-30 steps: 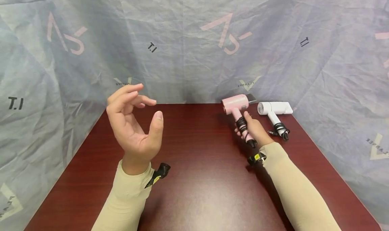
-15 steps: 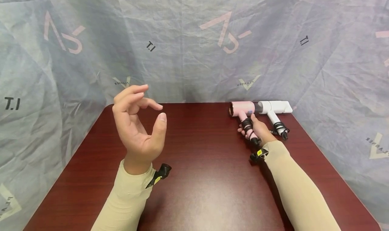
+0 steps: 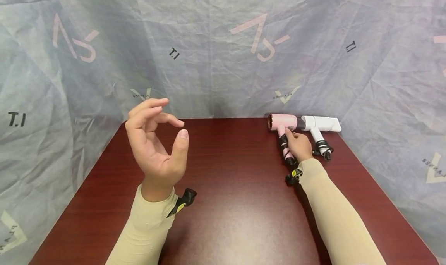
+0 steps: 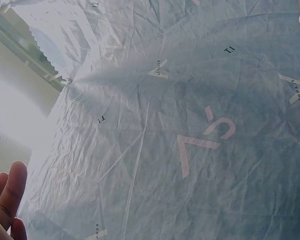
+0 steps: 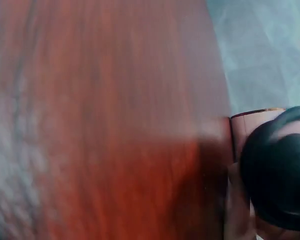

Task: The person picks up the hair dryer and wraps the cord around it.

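A pink hair dryer [image 3: 283, 121] with a dark nozzle lies at the table's back right, a black cord wound round its handle. My right hand [image 3: 299, 145] is at the right side of that handle, fingers curled against it near the neck; most fingertips are hidden in the head view. In the right wrist view, fingers [image 5: 237, 205] show beside the black cord [image 5: 277, 170]. Just right of the pink one lies a white hair dryer [image 3: 322, 123], its cord wrapped too; the dark nozzle reaches its rear end. My left hand [image 3: 156, 152] is raised over the table's left part, loosely bent and holding nothing.
The dark red-brown table [image 3: 223, 187] stretches toward the camera. Grey printed cloth [image 3: 209, 55] hangs behind it and along both sides. Both wrists carry small black cameras, such as the left wrist camera [image 3: 186, 197].
The pink hair dryer has moved right and come down beside the white one, its nozzle now level. My right hand has turned, its fingers no longer showing left of the handle. The left hand barely moved.
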The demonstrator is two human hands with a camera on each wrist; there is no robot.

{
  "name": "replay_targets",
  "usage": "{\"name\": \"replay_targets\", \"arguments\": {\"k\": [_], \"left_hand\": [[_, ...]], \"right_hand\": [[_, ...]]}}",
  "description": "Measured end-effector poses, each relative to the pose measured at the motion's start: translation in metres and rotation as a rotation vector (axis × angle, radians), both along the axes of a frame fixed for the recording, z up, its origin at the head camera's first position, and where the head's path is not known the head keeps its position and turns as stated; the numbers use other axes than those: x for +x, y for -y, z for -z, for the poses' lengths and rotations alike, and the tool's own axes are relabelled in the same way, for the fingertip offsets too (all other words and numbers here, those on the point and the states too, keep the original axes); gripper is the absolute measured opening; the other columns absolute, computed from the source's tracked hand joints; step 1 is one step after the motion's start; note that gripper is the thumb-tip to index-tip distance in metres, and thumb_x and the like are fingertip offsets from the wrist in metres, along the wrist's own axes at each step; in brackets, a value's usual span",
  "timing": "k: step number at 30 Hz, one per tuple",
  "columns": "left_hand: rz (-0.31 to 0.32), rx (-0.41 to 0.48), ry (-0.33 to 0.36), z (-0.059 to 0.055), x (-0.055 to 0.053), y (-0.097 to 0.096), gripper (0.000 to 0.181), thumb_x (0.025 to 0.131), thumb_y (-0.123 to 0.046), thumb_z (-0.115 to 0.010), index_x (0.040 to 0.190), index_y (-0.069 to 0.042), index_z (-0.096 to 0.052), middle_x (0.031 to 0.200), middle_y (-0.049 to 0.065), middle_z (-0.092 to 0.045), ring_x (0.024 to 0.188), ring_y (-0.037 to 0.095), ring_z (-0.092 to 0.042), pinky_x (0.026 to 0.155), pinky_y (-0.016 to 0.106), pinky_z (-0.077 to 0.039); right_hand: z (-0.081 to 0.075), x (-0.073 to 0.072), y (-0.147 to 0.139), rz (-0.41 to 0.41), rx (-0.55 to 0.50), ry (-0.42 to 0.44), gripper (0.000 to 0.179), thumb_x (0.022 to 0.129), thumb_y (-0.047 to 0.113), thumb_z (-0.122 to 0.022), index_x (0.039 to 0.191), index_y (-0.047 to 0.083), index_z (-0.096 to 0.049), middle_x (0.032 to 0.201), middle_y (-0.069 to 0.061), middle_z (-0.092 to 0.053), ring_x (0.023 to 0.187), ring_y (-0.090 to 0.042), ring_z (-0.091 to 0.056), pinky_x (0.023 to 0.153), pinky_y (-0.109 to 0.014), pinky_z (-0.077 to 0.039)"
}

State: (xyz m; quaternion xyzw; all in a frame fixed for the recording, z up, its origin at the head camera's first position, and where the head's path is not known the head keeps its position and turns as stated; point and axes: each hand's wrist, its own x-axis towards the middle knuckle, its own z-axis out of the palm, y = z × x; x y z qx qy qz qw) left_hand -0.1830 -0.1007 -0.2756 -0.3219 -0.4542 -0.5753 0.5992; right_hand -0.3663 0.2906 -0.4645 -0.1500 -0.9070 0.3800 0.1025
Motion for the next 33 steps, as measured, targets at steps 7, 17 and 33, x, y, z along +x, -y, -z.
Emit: {"name": "replay_targets", "arguments": {"k": [7, 17, 33], "left_hand": [[0.005, -0.009, -0.001, 0.0, 0.002, 0.0, 0.046, 0.075, -0.007, -0.065, 0.107, 0.022, -0.049, 0.113, 0.028, -0.058, 0.097, 0.035, -0.062, 0.069, 0.032, -0.055], [0.001, -0.015, 0.003, 0.001, 0.003, 0.002, 0.046, 0.075, -0.008, -0.064, 0.107, 0.022, -0.049, 0.114, 0.028, -0.059, 0.081, 0.03, -0.063, 0.068, 0.032, -0.055], [-0.184, -0.413, 0.238, 0.013, -0.009, 0.015, 0.03, 0.084, -0.015, -0.063, 0.104, 0.006, -0.064, 0.113, 0.018, -0.069, 0.094, 0.029, -0.064, 0.088, 0.042, -0.042]], "right_hand": [[-0.001, 0.006, -0.003, -0.067, 0.024, 0.017, 0.077, 0.099, 0.072, -0.038, 0.126, 0.008, -0.071, 0.126, -0.021, -0.067, 0.114, -0.038, -0.059, 0.099, -0.052, -0.047], [-0.005, 0.008, 0.012, -0.191, 0.239, 0.035, 0.065, 0.091, 0.065, -0.063, 0.111, 0.004, -0.067, 0.097, -0.017, -0.072, 0.095, -0.034, -0.066, 0.083, -0.047, -0.052], [-0.022, 0.024, 0.028, -0.235, 0.422, -0.019, 0.048, 0.092, 0.04, -0.063, 0.104, -0.005, -0.057, 0.105, -0.03, -0.061, 0.096, -0.049, -0.061, 0.081, -0.059, -0.05]]}}
